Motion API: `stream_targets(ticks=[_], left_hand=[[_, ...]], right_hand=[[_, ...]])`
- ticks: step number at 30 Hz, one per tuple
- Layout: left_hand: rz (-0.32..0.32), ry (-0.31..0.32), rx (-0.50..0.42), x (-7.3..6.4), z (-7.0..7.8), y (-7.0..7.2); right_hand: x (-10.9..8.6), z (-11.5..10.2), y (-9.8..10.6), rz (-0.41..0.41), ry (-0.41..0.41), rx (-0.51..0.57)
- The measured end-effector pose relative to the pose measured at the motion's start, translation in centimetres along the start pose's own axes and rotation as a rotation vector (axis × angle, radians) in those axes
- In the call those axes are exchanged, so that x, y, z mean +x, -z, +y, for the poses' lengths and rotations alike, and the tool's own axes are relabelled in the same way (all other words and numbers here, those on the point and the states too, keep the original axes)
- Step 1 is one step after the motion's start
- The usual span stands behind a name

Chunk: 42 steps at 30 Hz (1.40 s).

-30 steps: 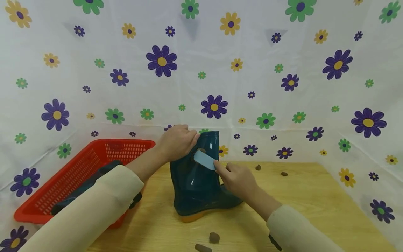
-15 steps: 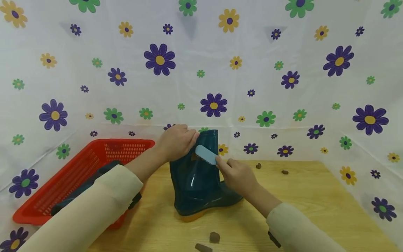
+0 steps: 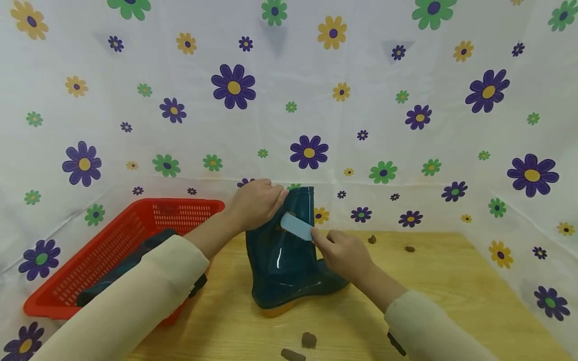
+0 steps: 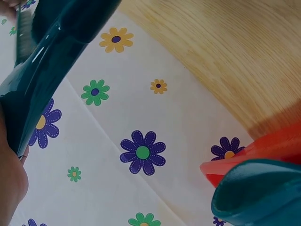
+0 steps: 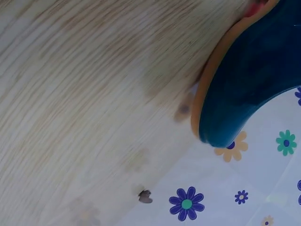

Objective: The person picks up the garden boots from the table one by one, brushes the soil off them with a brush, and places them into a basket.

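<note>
A dark teal rubber boot (image 3: 284,271) with an orange sole stands on the table, its toe pointing right. My left hand (image 3: 257,203) grips the top of its shaft from the left; in the left wrist view only part of that hand (image 4: 11,174) shows beside the boot. My right hand (image 3: 345,253) holds a light blue brush (image 3: 296,226) by its right end. The brush lies against the upper shaft, bristles toward the boot, over a brownish patch that it partly covers. Bristles are blurred in the left wrist view. The boot's toe (image 5: 225,113) fills the right wrist view's upper right.
A red plastic basket (image 3: 176,213) stands at the left, holding another teal boot (image 3: 131,260) partly behind my left sleeve. Brown lumps lie near the front edge (image 3: 309,340) and further back (image 3: 372,239). A white flower-printed sheet (image 3: 406,165) encloses the table (image 3: 433,281).
The brush has moved slightly up the shaft and then back down, with my right hand. My left hand keeps its hold on the boot's top. The basket has not moved.
</note>
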State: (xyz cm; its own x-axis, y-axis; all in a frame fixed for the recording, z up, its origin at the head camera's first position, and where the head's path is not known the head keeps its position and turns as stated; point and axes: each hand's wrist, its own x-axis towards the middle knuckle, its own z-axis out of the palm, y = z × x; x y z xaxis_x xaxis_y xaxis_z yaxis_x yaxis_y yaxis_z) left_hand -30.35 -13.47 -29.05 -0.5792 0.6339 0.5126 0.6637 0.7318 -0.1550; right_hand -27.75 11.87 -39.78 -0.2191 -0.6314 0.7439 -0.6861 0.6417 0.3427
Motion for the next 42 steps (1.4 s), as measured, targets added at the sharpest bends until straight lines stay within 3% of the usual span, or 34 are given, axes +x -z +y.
stream_targets(ticks=[4, 9, 15, 18, 25, 31, 35, 42], left_hand=[[-0.006, -0.009, 0.007, 0.1, 0.1, -0.4], [-0.001, -0.012, 0.008, 0.3, 0.1, -0.6], [-0.003, -0.013, 0.000, 0.1, -0.1, -0.6], [0.003, -0.034, -0.009, 0.2, -0.1, -0.6], [0.008, -0.018, 0.009, 0.2, -0.4, -0.5], [0.014, -0.014, -0.008, 0.1, -0.2, -0.6], [0.014, -0.028, -0.006, 0.3, -0.4, -1.0], [0.005, -0.001, -0.019, 0.0, -0.9, -1.0]], right_hand=[[-0.5, 0.1, 0.1, 0.029, -0.012, 0.038], [0.3, 0.1, 0.6, 0.078, -0.081, 0.106], [0.4, 0.3, 0.6, -0.089, -0.050, 0.007], [0.2, 0.6, 0.8, -0.114, -0.058, 0.009], [0.4, 0.8, 1.1, 0.019, -0.111, 0.097], [0.2, 0.5, 0.8, -0.080, -0.004, -0.002], [-0.2, 0.7, 1.2, -0.136, 0.028, -0.005], [0.5, 0.8, 1.8, -0.010, -0.100, 0.107]])
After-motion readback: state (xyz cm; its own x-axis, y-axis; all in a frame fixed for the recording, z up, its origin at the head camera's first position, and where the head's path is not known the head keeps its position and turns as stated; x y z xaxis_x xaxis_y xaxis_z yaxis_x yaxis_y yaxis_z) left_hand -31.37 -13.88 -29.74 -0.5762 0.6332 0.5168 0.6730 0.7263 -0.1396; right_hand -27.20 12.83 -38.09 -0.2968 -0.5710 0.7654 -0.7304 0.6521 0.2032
